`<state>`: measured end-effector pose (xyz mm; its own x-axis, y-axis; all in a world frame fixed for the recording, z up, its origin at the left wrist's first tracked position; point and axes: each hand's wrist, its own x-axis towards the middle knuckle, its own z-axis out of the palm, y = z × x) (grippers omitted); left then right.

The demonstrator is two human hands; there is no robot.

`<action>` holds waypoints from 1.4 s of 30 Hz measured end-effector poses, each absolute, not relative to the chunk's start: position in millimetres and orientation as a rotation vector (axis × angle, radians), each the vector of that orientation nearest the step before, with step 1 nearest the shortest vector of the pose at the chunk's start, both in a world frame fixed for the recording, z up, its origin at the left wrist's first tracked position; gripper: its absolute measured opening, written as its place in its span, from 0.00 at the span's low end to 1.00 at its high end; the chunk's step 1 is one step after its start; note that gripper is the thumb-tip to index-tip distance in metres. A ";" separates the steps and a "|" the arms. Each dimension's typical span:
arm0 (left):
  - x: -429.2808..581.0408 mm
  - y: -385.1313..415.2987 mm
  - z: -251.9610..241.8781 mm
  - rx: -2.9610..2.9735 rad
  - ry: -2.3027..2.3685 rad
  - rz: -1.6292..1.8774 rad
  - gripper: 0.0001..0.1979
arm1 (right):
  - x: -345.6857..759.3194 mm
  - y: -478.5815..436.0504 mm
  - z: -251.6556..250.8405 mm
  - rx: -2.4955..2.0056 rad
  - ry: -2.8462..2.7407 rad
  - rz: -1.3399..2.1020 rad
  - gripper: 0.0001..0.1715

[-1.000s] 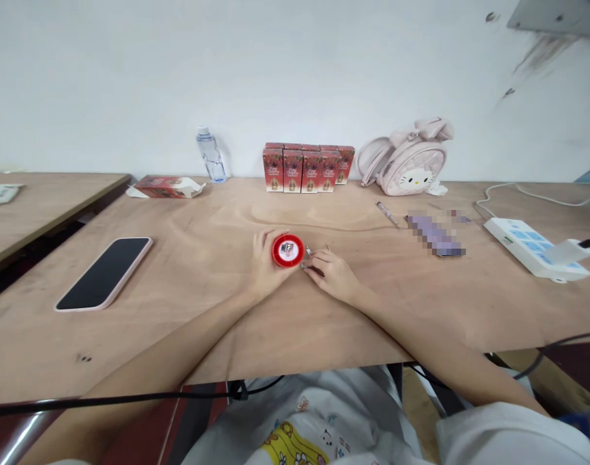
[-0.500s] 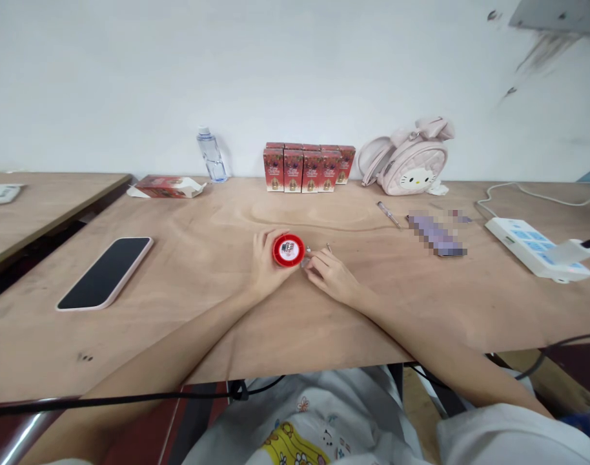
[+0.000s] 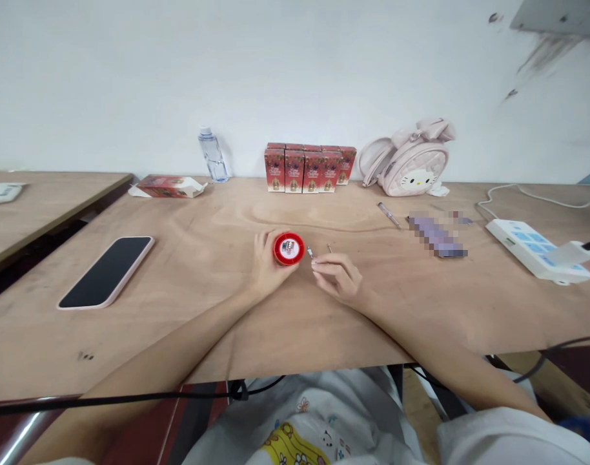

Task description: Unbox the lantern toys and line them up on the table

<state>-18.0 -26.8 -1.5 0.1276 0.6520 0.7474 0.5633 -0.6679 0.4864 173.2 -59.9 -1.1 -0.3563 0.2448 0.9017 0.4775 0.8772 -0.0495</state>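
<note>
At the table (image 3: pixel 275 336), a round red object (image 3: pixel 289 248) is clasped by the left hand (image 3: pixel 267 270); whether a small metallic piece (image 3: pixel 310 252) just beside is pinched by the right hand (image 3: pixel 341 276), fingers narrowed, cannot be told.

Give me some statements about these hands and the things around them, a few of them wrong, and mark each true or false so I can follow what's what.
1. The left hand holds the red round item. True.
2. The upright red boxes stand between the clear bottle and the pink bag. True.
3. The clear bottle lies flat on its side. False: the clear bottle stands upright.
4. The phone with the dark screen lies to the left of the red round item. True.
5. The right hand is on the pink bag. False: the right hand is beside the red round item, its fingertips at a small metal piece.
</note>
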 end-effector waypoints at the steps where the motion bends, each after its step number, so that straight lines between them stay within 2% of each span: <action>1: -18.1 -27.0 -1.0 2.305 1.225 1.589 0.25 | 172.2 -62.0 1.1 -0.486 -1.930 -0.260 0.20; 5: -17.8 -29.4 0.3 2.431 1.116 1.520 0.25 | 165.2 -68.3 8.5 -0.382 -1.950 -0.224 0.23; 12: -13.6 -36.7 -1.3 2.573 1.012 1.403 0.24 | 162.3 -65.7 -1.1 -0.556 -1.930 -0.353 0.13; 19: -13.4 -37.8 -0.3 2.607 0.997 1.392 0.23 | 160.6 -65.1 2.4 -0.567 -1.926 -0.331 0.10; 24: -13.0 -37.0 -0.8 2.592 1.046 1.366 0.24 | 161.2 -65.2 3.4 -0.660 -1.985 -0.360 0.05; 31: -12.6 -37.9 -0.3 2.582 1.055 1.372 0.24 | 159.0 -64.7 6.1 -0.585 -1.911 -0.447 0.08; 42: -12.1 -38.1 -0.1 2.574 1.102 1.325 0.24 | 160.6 -62.8 2.0 -0.603 -1.975 -0.392 0.07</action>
<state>-12.1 -38.1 -0.1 0.3814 0.6096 0.6949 0.5724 -0.7460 0.3403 160.6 -62.8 2.0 -0.3824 0.2455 0.8908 0.5669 0.8236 0.0164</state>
